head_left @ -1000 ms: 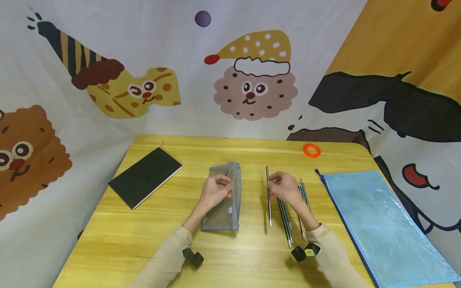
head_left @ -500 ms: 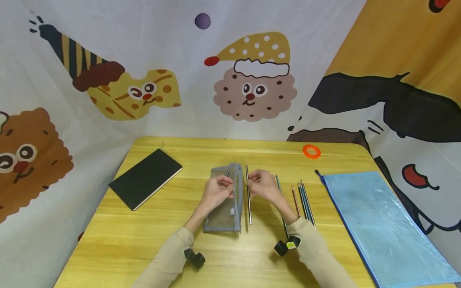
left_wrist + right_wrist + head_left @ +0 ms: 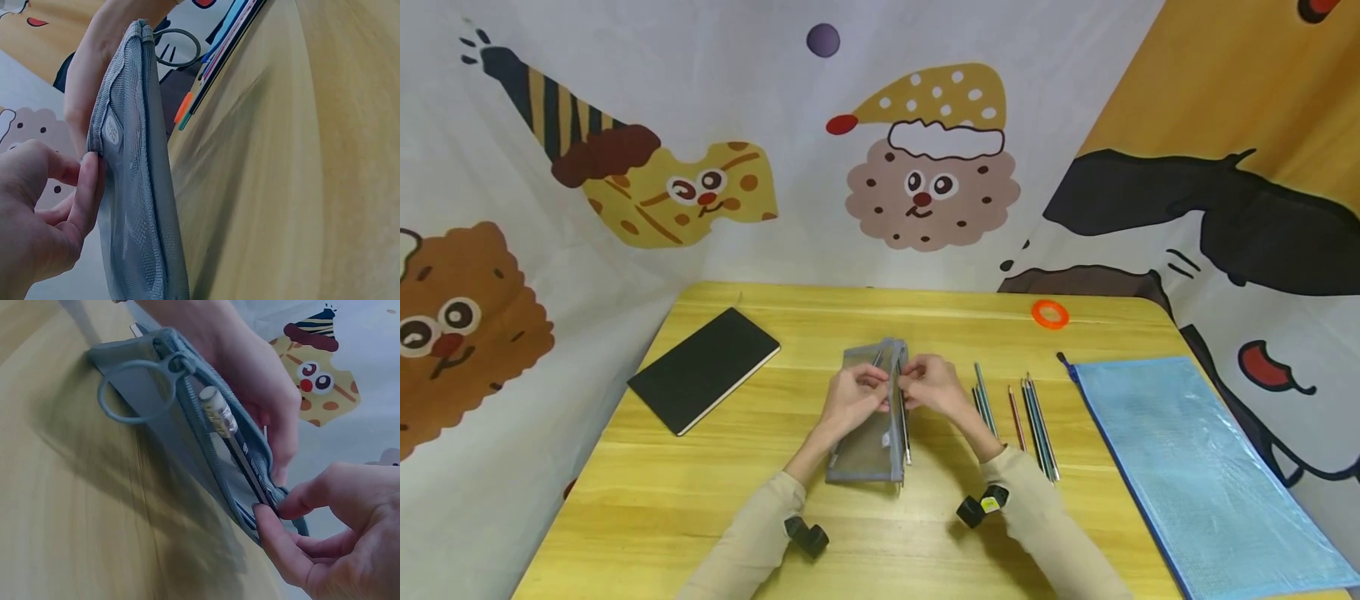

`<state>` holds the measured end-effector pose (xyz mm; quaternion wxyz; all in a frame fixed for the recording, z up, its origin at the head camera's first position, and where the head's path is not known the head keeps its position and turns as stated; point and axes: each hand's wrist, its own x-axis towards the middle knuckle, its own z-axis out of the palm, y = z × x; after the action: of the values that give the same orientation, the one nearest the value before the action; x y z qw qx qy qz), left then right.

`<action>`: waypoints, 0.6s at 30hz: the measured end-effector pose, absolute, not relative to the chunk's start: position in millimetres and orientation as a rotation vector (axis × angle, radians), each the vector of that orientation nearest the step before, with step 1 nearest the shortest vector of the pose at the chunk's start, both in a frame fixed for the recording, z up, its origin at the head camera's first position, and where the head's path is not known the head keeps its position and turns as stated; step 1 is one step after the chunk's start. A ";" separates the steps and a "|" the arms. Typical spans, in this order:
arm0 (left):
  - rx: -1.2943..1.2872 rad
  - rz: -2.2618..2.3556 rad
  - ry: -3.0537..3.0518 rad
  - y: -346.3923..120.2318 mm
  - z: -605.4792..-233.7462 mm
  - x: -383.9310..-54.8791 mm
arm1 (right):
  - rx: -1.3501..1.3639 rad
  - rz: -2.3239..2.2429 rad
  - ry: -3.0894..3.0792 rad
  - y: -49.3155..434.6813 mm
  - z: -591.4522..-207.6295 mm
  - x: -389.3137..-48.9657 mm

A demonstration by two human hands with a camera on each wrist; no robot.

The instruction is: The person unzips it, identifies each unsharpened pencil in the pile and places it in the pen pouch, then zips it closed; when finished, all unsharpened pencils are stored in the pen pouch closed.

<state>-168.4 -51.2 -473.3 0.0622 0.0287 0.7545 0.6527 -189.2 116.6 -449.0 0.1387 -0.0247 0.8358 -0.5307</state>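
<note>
Head view: the pouch (image 3: 865,446) sits left of loose pencils (image 3: 1042,425). Left wrist: the left hand (image 3: 47,222) pinches its rim (image 3: 102,112), best taut. Right wrist: the right hand (image 3: 347,534) pinches a pencil (image 3: 240,452) within the rim; lengthwise likely slides easiest.

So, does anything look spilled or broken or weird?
Nothing really stands out. The black notebook lies at a slant and the loose pencils are spread out, but neither looks damaged. The mesh pouch looks fine too.
</note>
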 end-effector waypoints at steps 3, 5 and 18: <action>0.087 1.983 2.276 -51.0 -472.7 -168.5 | -0.073 -1.541 2.439 111.7 -449.0 -189.0; 0.084 1.988 2.276 -51.1 -472.2 -168.5 | -0.077 -1.538 2.459 109.2 -450.4 -188.7; 0.081 2.018 2.228 -55.6 -470.4 -167.6 | -0.200 -1.413 2.681 102.4 -455.8 -182.8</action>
<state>-167.6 -55.6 -470.4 0.0671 0.0270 0.7392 0.6696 -182.8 102.4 -455.8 0.0522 -0.0656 0.8815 -0.4646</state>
